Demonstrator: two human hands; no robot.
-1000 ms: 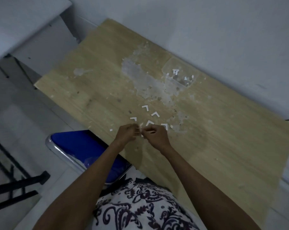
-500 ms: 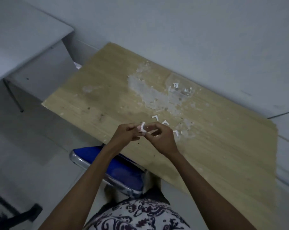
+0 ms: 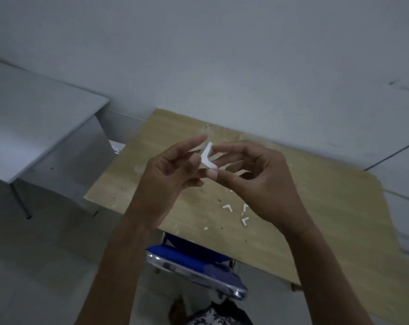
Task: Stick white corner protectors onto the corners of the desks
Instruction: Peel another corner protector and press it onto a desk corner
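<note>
Pinching from both sides, the left hand (image 3: 173,167) and right hand (image 3: 257,177) hold one white corner protector (image 3: 207,156) between their fingertips, raised above the wooden desk (image 3: 316,207). Three more loose protectors (image 3: 228,207) lie on the desk, below the right hand.

A plain pale grey wall (image 3: 222,55) is seen across the upper half of the view, marked by a small dark spot near its right edge. The scene is dimly and evenly lit. A light wooden bench (image 3: 327,219) is set with its far edge against the wall; pale worn patches are visible on its surface. A grey desk (image 3: 30,127) with thin metal legs is placed to the left, just beside the bench's far left corner. A blue chair (image 3: 194,261) with a chrome frame is tucked at the bench's near edge. A pale grey floor (image 3: 46,266) is laid below.
</note>
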